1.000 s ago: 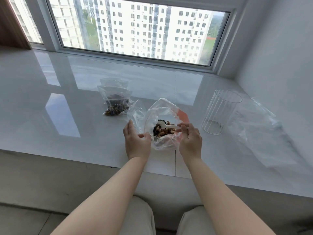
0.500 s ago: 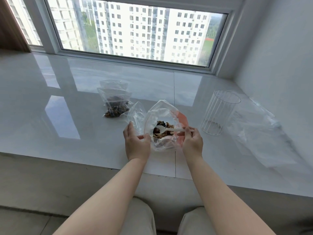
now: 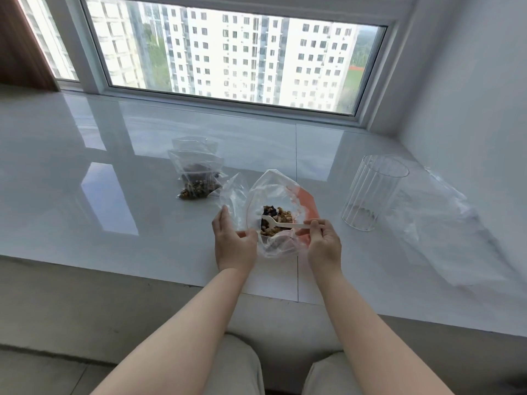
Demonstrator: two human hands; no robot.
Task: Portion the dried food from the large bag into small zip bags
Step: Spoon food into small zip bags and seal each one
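The large clear bag [image 3: 281,192] with an orange patch stands open near the ledge's front edge, with dried food [image 3: 278,222] at its bottom. My right hand [image 3: 323,245] pinches the handle of a white plastic spoon [image 3: 285,224], whose bowl lies in the food. My left hand [image 3: 233,242] holds a small empty zip bag [image 3: 234,195] by its lower edge, just left of the large bag. Behind them lie filled small zip bags [image 3: 196,178], stacked.
A ribbed clear cup [image 3: 372,192] stands to the right of the large bag. Crumpled clear plastic sheeting [image 3: 445,223] lies at the far right by the wall. The white glossy ledge [image 3: 114,181] ends at a window behind.
The spoon's bowl has dipped lower into the food and my right hand has shifted slightly. My left hand keeps the small bag in place.
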